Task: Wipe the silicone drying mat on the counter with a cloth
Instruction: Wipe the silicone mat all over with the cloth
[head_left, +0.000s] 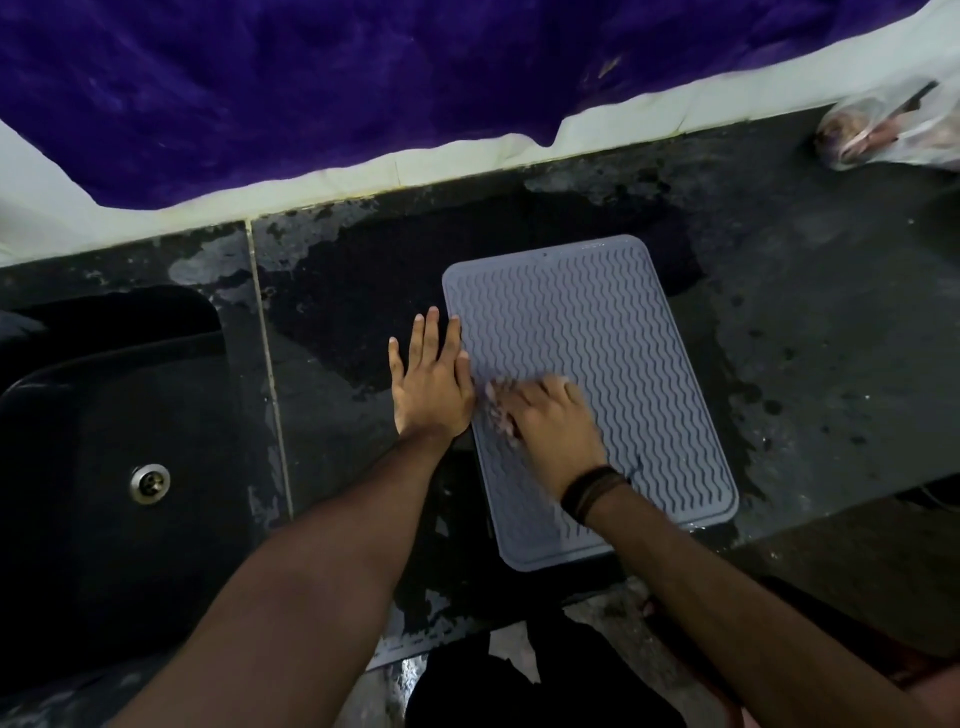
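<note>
Mat (613, 364): I see it flat on the desk (831, 312), right of the sink (104, 415).
Left hand (431, 384): fingers spread, flat at mat's left edge.
Right hand (550, 431): fingers closed on cloth (498, 410), pressed on mat.

No legible text, label, brand, number or sign is visible. A faint embossed mark sits on the far rim of the silicone drying mat (587, 374), near its right corner, too small to read.
</note>
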